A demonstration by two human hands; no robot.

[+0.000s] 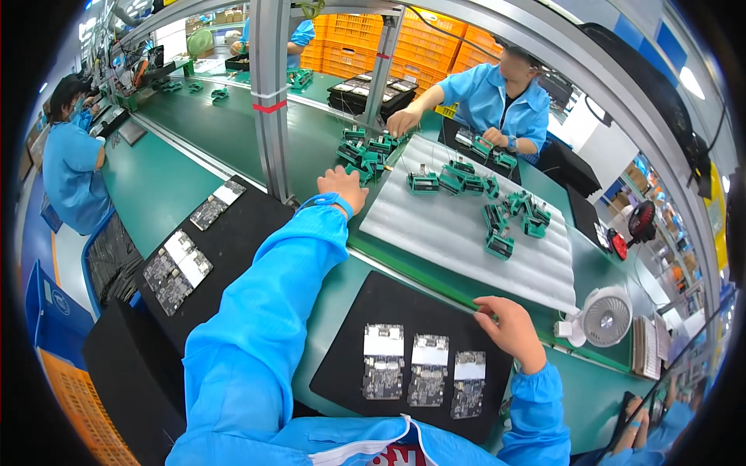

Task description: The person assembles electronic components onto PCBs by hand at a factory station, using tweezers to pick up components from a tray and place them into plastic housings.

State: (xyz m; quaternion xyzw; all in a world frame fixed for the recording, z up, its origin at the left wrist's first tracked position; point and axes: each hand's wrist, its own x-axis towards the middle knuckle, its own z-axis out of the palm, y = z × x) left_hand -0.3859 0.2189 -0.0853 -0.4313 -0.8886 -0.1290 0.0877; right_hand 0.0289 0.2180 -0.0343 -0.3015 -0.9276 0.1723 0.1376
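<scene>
My left hand (342, 189) reaches forward over the green work surface, fingers spread, at the near edge of a pile of small green plastic fixtures (363, 159). I see nothing held in it. My right hand (509, 330) hovers by the right edge of a black mat (342, 373), near the green rail. Its fingers are loosely bent, thumb apart, with nothing visible in them. Three circuit boards with silver-white plates lie in a row on this mat: a left board (383, 361), a middle board (429, 370) and a right board (468, 384).
More green fixtures (499, 245) lie on a white foam sheet (435, 241). A co-worker's hand (404, 122) touches the pile's far side. A metal post (270, 116) rises left of it. More boards (177, 272) lie on the left black mat. A white fan (606, 317) stands right.
</scene>
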